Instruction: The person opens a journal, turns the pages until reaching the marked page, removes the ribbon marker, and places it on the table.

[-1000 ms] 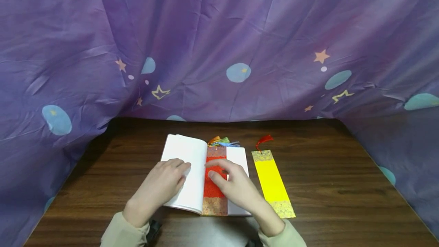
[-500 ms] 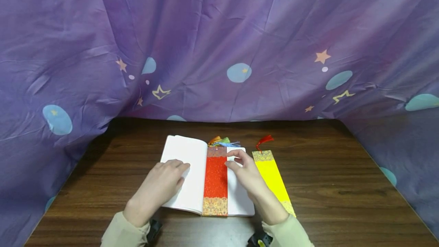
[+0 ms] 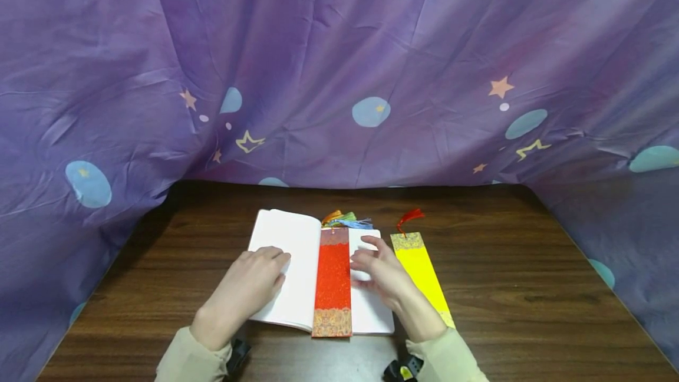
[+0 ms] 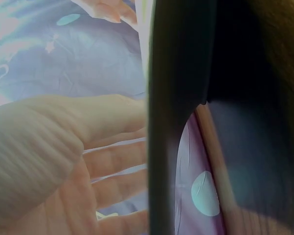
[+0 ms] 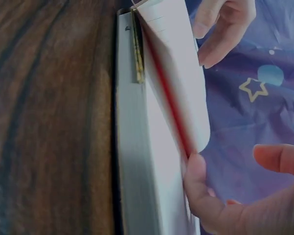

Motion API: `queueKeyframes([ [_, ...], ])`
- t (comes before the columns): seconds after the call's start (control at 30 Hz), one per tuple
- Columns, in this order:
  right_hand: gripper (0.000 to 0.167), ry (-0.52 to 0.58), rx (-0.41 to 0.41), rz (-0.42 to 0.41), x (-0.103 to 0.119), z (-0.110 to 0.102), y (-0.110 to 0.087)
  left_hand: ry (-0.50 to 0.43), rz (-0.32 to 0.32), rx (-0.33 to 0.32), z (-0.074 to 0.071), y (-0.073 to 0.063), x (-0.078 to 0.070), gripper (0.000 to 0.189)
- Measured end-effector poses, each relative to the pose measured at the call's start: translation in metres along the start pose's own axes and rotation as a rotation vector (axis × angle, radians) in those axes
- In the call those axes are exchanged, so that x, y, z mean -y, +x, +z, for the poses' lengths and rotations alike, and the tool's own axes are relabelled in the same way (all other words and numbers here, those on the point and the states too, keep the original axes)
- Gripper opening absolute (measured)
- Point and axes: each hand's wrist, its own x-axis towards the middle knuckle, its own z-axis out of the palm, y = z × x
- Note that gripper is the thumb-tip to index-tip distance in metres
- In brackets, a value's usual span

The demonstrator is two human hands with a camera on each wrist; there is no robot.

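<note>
An open notebook [image 3: 289, 231] lies on the table with a red bookmark [image 3: 333, 276] along its middle fold. The bookmark's patterned lower end reaches just past the notebook's near edge. My left hand [image 3: 249, 282] rests on the left-hand page, fingers extended. Beside the bookmark's right edge is my right hand [image 3: 387, 276], thumb and fingers spread apart. In the right wrist view one fingertip [image 5: 196, 166] touches the bookmark's red edge [image 5: 169, 103], while another digit stands away from it. Orange, green and blue tassels [image 3: 347, 220] stick out beyond the notebook's far edge.
To the right lies a yellow bookmark [image 3: 421, 270] with a red tassel [image 3: 410, 216], partly covered by my right forearm. Around the dark wooden table [image 3: 530, 287] hangs a purple curtain [image 3: 307, 75] with stars and spots.
My right hand has drawn back from over the red bookmark to its right edge. The bookmark has shifted slightly toward me and left. The left hand has stayed on the page.
</note>
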Motion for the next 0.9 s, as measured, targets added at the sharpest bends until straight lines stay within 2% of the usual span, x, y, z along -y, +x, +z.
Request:
queueKeyframes([
  [0.17,0.056,-0.002,0.06,0.012,-0.003,0.0,0.001,-0.017,0.002,-0.006,-0.001,0.0,0.0,0.012],
  [0.47,0.032,-0.047,0.189,0.08,-0.011,0.004,0.001,-0.04,0.008,-0.004,0.001,0.0,0.002,0.01],
  [0.77,0.027,-0.059,0.194,0.055,-0.011,0.009,0.001,-0.054,-0.014,0.025,0.001,-0.005,0.005,0.026],
  [0.9,0.026,-0.078,0.152,0.048,-0.009,0.004,0.001,-0.064,-0.019,0.065,0.003,-0.003,0.004,0.027],
])
